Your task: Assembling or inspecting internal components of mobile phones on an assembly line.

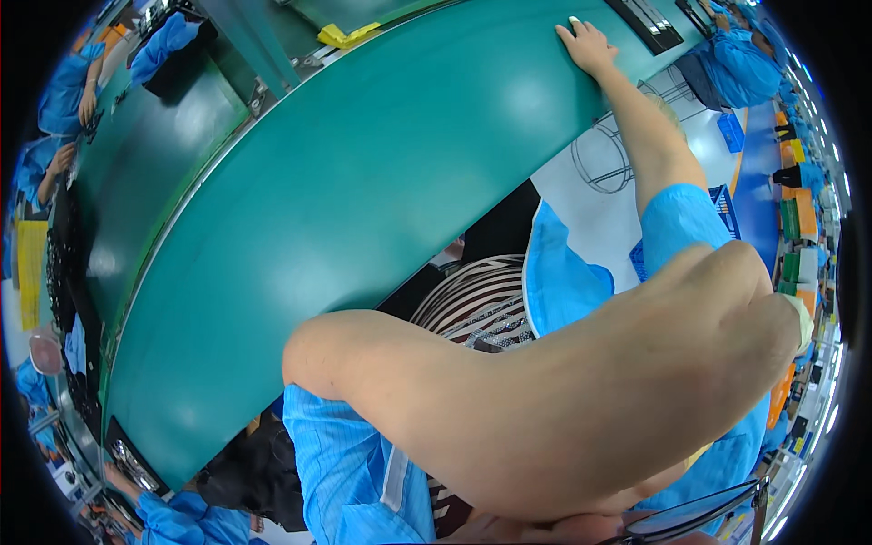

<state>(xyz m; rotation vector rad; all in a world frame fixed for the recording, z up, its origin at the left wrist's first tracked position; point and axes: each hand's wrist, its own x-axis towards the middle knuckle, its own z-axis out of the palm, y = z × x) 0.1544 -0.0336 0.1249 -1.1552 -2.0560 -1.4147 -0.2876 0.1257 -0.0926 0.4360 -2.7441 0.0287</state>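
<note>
My right hand (590, 47) lies on the green work surface (400, 154) at the far right, arm stretched out. Its fingers are apart and empty, and a white cover sits on one fingertip. Just beyond it is a long flat black part with silvery strips (647, 24). My left elbow leans on the near edge of the surface, and the forearm crosses close in front of the view. My left hand (749, 295) is raised and bent at the right side; a pale yellow cover shows by its fingers, which are mostly hidden.
A similar black part (136, 454) lies at the surface's lower left end, by another person's hand (118, 480). A yellow piece (348, 35) rests on the far frame. Blue-sleeved people sit along the left side and upper right. A blue basket (724, 211) stands beyond my right sleeve.
</note>
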